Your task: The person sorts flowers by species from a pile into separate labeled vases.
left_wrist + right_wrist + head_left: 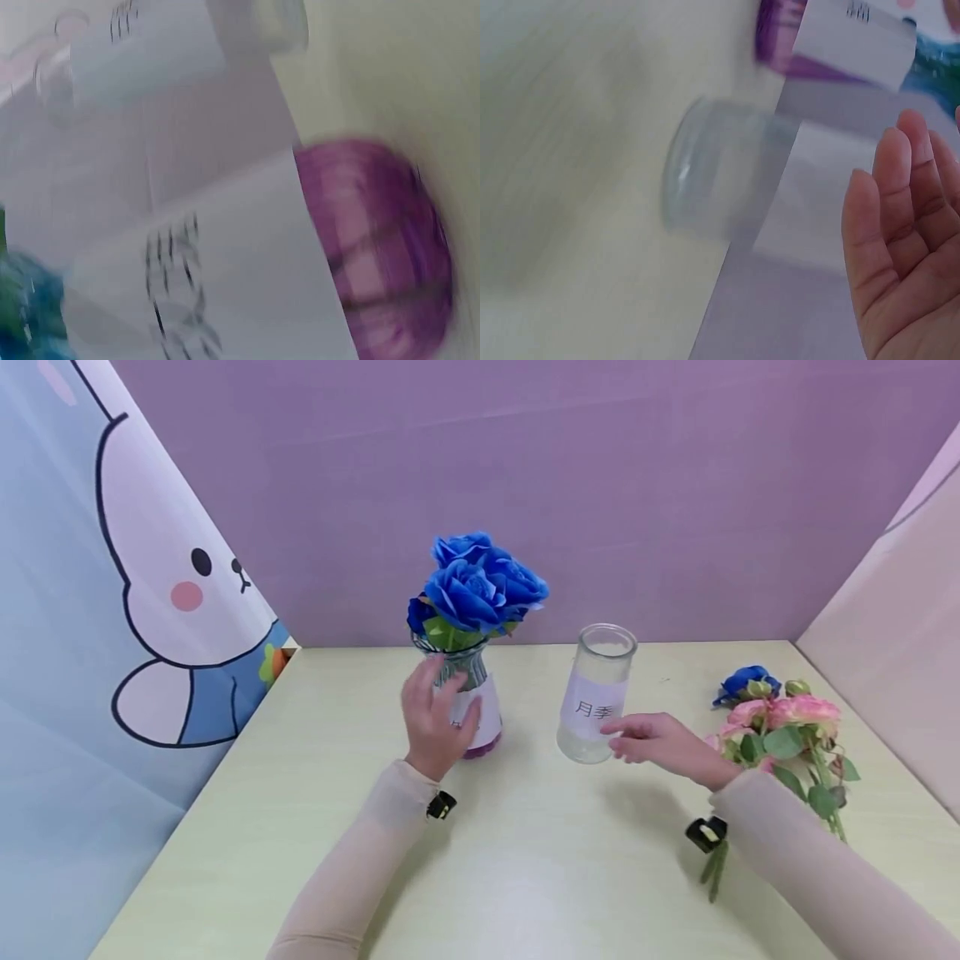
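A vase with a purple base and blue-green neck (487,714) holds blue artificial roses (480,583). My left hand (437,718) is in front of it with the fingers apart, covering part of its white label (202,277). Whether the hand touches the vase I cannot tell. To the right stands a clear glass vase (592,749) with nothing in it and a white label reading 月季. My right hand (663,743) is at its lower right side, fingers extended. In the right wrist view its palm (907,315) holds nothing and the glass vase (712,176) looks blurred.
On the right of the pale table (525,877) lie pink roses (802,712) with green leaves and stems, and a blue rose (746,683) behind them. A purple cloth (675,510) hangs behind, and a cartoon-printed cloth (67,693) on the left.
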Demonstrator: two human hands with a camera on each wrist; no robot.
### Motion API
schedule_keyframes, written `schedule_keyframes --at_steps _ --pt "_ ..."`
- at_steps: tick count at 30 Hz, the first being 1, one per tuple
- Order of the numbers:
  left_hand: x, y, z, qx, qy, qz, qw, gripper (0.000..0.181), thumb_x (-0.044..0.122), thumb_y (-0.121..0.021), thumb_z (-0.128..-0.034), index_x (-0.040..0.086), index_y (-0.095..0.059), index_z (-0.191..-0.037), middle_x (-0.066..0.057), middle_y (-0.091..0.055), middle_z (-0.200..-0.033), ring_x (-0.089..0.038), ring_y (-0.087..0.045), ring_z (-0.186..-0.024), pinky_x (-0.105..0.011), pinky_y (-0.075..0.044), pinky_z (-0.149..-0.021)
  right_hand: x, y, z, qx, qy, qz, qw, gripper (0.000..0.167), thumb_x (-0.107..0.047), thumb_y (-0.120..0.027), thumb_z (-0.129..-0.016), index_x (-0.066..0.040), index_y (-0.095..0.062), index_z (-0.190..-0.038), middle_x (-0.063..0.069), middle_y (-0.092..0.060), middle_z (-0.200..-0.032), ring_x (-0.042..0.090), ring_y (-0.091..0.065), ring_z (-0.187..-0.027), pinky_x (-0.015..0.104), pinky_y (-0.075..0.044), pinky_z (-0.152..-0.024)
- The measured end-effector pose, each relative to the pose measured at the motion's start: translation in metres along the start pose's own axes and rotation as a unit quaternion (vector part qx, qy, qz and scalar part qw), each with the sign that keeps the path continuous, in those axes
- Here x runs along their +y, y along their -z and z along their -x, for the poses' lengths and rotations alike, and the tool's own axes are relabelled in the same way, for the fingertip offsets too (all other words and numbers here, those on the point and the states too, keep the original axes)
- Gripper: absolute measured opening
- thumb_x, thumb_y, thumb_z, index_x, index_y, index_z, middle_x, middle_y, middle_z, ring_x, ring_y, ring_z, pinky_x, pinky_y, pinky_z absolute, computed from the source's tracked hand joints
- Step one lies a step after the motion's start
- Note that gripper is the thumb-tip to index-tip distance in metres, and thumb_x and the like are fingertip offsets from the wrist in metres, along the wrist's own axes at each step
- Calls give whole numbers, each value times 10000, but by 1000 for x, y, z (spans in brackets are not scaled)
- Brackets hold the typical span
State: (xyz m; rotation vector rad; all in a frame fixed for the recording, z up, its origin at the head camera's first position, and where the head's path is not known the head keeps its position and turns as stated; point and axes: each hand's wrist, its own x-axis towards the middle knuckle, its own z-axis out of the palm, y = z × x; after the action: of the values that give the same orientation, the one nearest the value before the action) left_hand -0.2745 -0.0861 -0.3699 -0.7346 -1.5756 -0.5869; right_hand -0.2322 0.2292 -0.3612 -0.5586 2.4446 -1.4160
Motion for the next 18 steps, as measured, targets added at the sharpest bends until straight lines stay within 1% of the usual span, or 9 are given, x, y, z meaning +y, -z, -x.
schedule_keyframes --at_steps 1,3,5,6,8,10,12,14,18 --pt "3 -4 0 63 -179 255 9995 275 159 -629 -860 14 -533 -1072 -246 -546 -1171 -402 -528 -1047 -505 -472 -898 6 7 7 76 -59 69 9999 385 -141 -552 -968 113 -528 -1256 238 -652 -1051 322 -632 -894 419 -565 -784" --pt "10 -12 -2 -54 -464 740 9962 253 216 -582 -916 9 -546 -1056 -236 -574 -1126 -393 -547 -1015 -484 -480 -896 19 20 21 237 -198 173 9994 400 -151 -543 -975 107 -509 -1278 212 -657 -1031 277 -637 -873 364 -573 -732" --pt "16 -19 -5 -528 -551 1030 9917 284 233 -600 -914 1 -560 -1072 -230 -601 -1121 -381 -573 -1020 -454 -488 -931 33 34 35 378 -362 185 9985 416 -146 -538 -977 122 -483 -1290 187 -660 -1005 222 -637 -817 316 -569 -648" --pt "19 -22 -7 -901 -514 1148 9880 312 228 -630 -901 -6 -564 -1096 -229 -604 -1137 -375 -578 -1042 -441 -479 -965 39 40 43 411 -492 155 9978 429 -150 -538 -978 125 -468 -1301 174 -658 -995 202 -633 -798 302 -564 -628" --pt "25 -27 -12 -1734 -324 1309 9756 401 212 -704 -855 -18 -571 -1156 -234 -588 -1205 -369 -561 -1112 -421 -439 -1027 51 52 56 455 -796 53 9958 465 -158 -544 -977 140 -434 -1317 157 -659 -1005 166 -636 -784 293 -563 -614" --pt "30 -33 -18 -2574 77 1434 9556 525 190 -764 -806 -21 -552 -1238 -226 -538 -1304 -348 -509 -1208 -386 -380 -1084 62 62 67 453 -1123 161 9925 492 -188 -551 -978 150 -431 -1315 125 -664 -955 148 -624 -742 298 -563 -612" --pt "34 -41 -24 -3166 513 1486 9354 633 177 -797 -783 -20 -511 -1313 -220 -467 -1392 -331 -443 -1287 -361 -325 -1119 70 71 78 380 -1483 262 9879 499 -227 -551 -979 148 -458 -1295 88 -662 -911 130 -613 -737 305 -566 -638" --pt "36 -50 -28 -3446 864 1466 9232 692 186 -796 -791 -17 -466 -1364 -214 -406 -1448 -318 -378 -1345 -345 -282 -1139 77 78 86 281 -1736 357 9838 444 -241 -549 -979 133 -540 -1217 44 -643 -826 113 -589 -699 300 -557 -616" --pt "40 -66 -33 -3509 1280 1500 9154 735 209 -785 -806 -10 -417 -1404 -208 -348 -1489 -310 -311 -1387 -342 -246 -1151 85 85 97 177 -2250 16 9742 349 -236 -564 -965 96 -619 -1056 17 -638 -766 141 -617 -683 312 -574 -614"
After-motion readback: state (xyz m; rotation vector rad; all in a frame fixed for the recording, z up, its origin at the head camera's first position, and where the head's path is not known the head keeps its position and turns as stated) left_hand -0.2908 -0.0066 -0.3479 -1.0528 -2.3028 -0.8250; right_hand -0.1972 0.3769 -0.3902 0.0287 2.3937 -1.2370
